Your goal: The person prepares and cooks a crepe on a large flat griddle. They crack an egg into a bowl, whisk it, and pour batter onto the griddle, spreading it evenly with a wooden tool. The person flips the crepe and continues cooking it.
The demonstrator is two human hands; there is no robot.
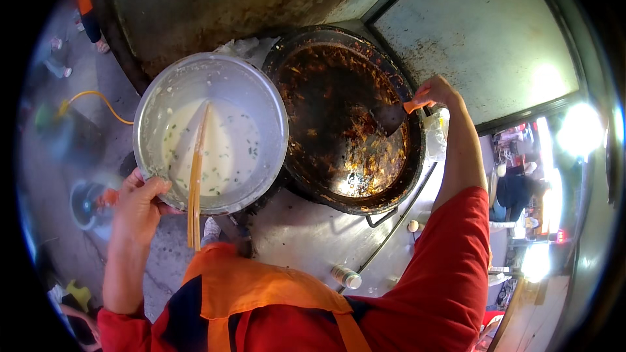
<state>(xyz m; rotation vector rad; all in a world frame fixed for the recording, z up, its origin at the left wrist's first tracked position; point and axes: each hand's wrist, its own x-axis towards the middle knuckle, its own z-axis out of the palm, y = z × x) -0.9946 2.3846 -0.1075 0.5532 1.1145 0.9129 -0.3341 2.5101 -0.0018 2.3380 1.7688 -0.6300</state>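
My left hand (pixel 143 198) grips the near rim of a large metal bowl (pixel 264 107), thumb over the edge. Pale, milky liquid (pixel 222 154) with bits of chopped green lies in the bowl. A pair of wooden chopsticks (pixel 196 176) leans in it, their ends sticking out over the near rim. To the right is a wide black pan (pixel 337 200) with an oily, browned bottom covered in dark and golden scraps. At the pan's right side my right hand (pixel 433 93) holds the orange handle of a dark spatula (pixel 390 118), whose blade rests over the scraps.
Stained metal panels (pixel 489 34) stand behind and to the right of the pan. A capped container (pixel 346 276) lies on the metal counter (pixel 293 234). A plastic bag (pixel 436 132) hangs by the pan's right rim. A blue bucket (pixel 88 203) is on the floor at left; people are in the background.
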